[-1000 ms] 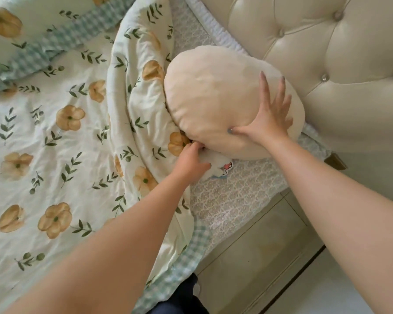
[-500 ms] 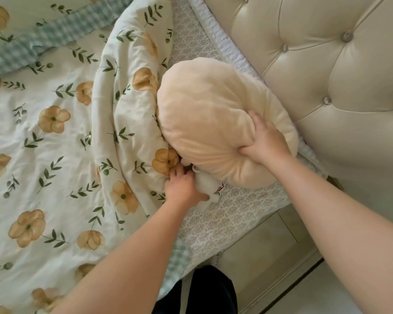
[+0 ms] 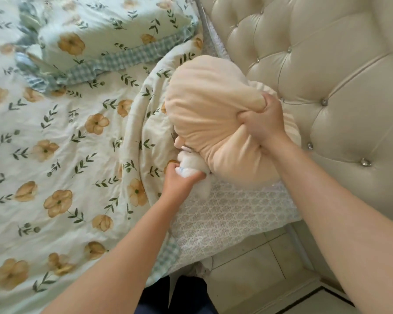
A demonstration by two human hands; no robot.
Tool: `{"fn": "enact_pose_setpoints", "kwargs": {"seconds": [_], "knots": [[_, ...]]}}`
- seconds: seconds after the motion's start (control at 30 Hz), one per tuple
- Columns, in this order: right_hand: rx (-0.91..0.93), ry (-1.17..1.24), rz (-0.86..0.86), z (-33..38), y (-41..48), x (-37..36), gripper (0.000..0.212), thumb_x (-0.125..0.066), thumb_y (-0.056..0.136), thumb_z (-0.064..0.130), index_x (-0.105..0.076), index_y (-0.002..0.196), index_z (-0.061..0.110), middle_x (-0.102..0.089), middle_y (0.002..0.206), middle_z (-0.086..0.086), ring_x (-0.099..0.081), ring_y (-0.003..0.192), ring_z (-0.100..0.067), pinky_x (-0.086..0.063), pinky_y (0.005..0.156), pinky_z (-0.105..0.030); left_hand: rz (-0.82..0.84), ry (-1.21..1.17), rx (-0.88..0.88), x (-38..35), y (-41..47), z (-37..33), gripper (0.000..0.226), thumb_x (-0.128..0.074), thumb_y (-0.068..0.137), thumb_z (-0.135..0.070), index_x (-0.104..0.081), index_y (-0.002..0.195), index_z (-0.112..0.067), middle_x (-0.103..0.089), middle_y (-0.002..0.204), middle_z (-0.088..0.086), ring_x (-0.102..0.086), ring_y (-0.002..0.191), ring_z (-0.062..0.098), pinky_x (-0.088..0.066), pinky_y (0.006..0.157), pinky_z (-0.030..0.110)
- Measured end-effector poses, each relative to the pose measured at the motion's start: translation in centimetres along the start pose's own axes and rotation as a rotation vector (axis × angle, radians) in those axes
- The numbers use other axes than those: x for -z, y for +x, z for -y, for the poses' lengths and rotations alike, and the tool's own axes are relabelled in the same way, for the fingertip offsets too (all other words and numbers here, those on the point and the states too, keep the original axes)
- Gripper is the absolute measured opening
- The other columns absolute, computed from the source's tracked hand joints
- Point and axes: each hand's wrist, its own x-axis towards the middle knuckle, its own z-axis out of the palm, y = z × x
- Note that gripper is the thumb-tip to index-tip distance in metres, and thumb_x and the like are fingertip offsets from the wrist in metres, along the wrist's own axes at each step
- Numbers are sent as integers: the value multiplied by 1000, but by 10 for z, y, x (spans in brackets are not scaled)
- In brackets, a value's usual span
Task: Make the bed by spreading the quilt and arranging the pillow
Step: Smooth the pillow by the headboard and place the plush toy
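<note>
A round peach plush cushion [image 3: 213,105] lies at the head of the bed against the tufted headboard. My right hand [image 3: 262,122] grips a bunched fold of its fabric from the right side. My left hand [image 3: 179,179] grips a white fluffy part [image 3: 192,163] that sticks out from under the cushion's near edge. The floral quilt [image 3: 61,155] with orange flowers and green leaves covers the bed to the left; its rolled edge runs beside the cushion. A floral pillow [image 3: 109,35] with a blue checked border lies at the top left.
The cream tufted headboard [image 3: 327,75] stands at the right. A white patterned sheet [image 3: 232,218] shows bare below the cushion. A cream bedside cabinet [image 3: 254,261] stands below the bed's corner. My dark trousers [image 3: 179,295] show at the bottom.
My right hand went from lying flat on the cushion to gripping a fold of it. The cushion has been lifted and bunched. My left hand now holds the white fluffy part.
</note>
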Motion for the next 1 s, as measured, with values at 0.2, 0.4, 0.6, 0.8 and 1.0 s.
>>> {"fn": "enact_pose_setpoints", "kwargs": {"seconds": [0.2,0.4,0.6,0.8,1.0], "knots": [[252,140,232,87,-20,-71,35,-71,63,4,-58,79,32,-60,72,18,-55,59,13,-44,55,-10,-371,-164,-125,101,-4,-15,54,-82,69,-35,-46,106,-20,-58,97,-2,-60,84,13,-51,66,32],[627,-146,412,108,-56,-221,18,-65,68,3,-60,81,14,-55,83,-2,-52,81,-23,-37,63,-33,-652,-196,-141,198,16,51,54,-80,76,-30,-43,115,-21,-53,109,0,-57,92,17,-44,70,21],[503,-670,785,48,-84,-340,35,-45,83,-2,-58,107,20,-43,114,-6,-42,112,-29,-42,90,-38,-465,-89,163,234,43,152,46,-58,88,-13,-42,132,-10,-57,121,6,-56,109,27,-45,88,34],[188,-940,983,-22,-83,-341,54,-46,92,9,-42,140,34,-40,139,-6,-50,118,-28,-48,94,-38,-548,-2,35,234,27,158,27,-56,88,-11,-47,112,-20,-56,97,0,-57,81,16,-46,67,31],[218,-635,602,-39,-64,-308,39,-45,90,5,-55,127,16,-47,134,-3,-47,123,-21,-40,97,-31,-352,308,-281,196,32,140,20,-59,85,-11,-53,101,-21,-48,97,-8,-50,84,9,-45,73,23]]}}
